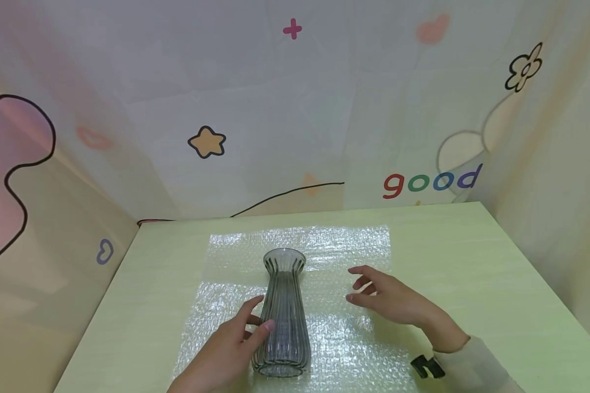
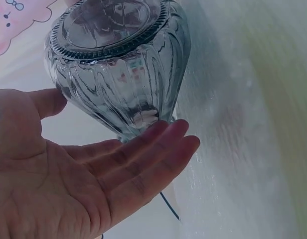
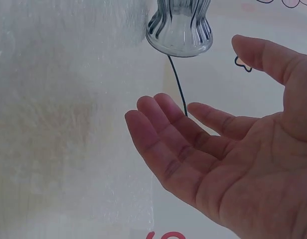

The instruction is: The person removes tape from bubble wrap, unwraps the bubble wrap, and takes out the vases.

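A clear grey, ribbed glass vase [image 1: 287, 322] lies on its side on a sheet of bubble wrap [image 1: 339, 338], its flared mouth pointing away from me and its base towards me. My left hand [image 1: 231, 341] is at the vase's left side, near its wide lower part, with loosely extended fingers and the thumb by the glass. The left wrist view shows the round base [image 2: 113, 30] above the open palm; whether the fingertips touch the glass I cannot tell. Apart from the vase, to its right, my right hand [image 1: 393, 297] hovers over the wrap with relaxed, parted fingers.
The pale green table [image 1: 472, 273] extends on both sides of the wrap. Printed curtains [image 1: 275, 109] rise along its back and sides. A small black object [image 1: 427, 367] sits beside the right sleeve [image 1: 472, 363].
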{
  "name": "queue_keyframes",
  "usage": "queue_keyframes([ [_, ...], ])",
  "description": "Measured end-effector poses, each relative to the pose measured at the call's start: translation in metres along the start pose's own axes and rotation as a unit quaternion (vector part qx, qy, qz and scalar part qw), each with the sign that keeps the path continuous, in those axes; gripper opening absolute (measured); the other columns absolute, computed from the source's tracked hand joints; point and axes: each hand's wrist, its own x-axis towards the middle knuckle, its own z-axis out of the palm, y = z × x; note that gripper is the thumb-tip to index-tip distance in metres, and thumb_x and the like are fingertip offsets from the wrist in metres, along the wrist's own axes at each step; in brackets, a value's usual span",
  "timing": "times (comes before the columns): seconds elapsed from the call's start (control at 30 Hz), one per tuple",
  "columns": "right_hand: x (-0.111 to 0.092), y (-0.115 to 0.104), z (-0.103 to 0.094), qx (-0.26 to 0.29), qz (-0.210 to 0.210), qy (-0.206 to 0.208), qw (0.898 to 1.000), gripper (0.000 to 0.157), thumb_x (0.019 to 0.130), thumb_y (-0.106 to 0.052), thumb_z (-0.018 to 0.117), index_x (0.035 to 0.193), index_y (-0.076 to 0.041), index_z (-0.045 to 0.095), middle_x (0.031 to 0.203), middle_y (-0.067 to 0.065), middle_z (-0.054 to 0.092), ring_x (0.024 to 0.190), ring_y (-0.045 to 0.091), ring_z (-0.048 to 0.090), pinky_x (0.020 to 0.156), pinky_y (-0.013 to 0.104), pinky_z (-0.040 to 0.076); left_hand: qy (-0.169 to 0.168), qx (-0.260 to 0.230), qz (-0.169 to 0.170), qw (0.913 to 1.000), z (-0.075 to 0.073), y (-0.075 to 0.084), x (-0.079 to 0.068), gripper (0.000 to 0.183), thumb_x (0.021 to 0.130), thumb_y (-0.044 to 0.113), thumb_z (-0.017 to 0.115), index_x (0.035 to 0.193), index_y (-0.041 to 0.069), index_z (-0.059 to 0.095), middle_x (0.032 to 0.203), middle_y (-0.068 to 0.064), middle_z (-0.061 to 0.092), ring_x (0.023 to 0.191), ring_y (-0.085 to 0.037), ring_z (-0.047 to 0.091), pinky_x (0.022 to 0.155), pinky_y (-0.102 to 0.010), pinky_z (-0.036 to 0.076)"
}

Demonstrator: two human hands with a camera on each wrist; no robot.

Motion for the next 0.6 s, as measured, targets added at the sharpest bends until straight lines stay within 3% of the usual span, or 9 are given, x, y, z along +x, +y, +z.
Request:
queue_keyframes([
  [0.27, 0.002, -0.010, 0.009, 0.017, 0.004, -0.006, 1.000, 0.067, 0.090, -0.045, 0.065, 0.146, -0.020, 0.037, 0.128, 0.010, 0.054, 0.115, 0.024, 0.054, 0.091, 0.043, 0.050, 0.010, 0.006, 0.015, 0.9998, -0.002, 0.000, 0.009, 0.074, 0.093, 0.067, 0.042, 0.151, 0.024, 0.029, 0.114, -0.001, 0.065, 0.093, -0.013, 0.063, 0.077, -0.041, 0.053],
  [0.6, 0.004, -0.018, 0.020, 0.031, -0.006, -0.021, 0.999, 0.065, 0.091, -0.045, 0.064, 0.146, -0.022, 0.037, 0.126, 0.008, 0.055, 0.113, 0.022, 0.055, 0.090, 0.043, 0.049, 0.008, -0.020, 0.001, 0.9998, 0.001, 0.001, 0.020, 0.073, 0.089, 0.067, 0.050, 0.150, 0.031, 0.030, 0.110, 0.001, 0.063, 0.085, -0.013, 0.062, 0.068, -0.034, 0.050],
])
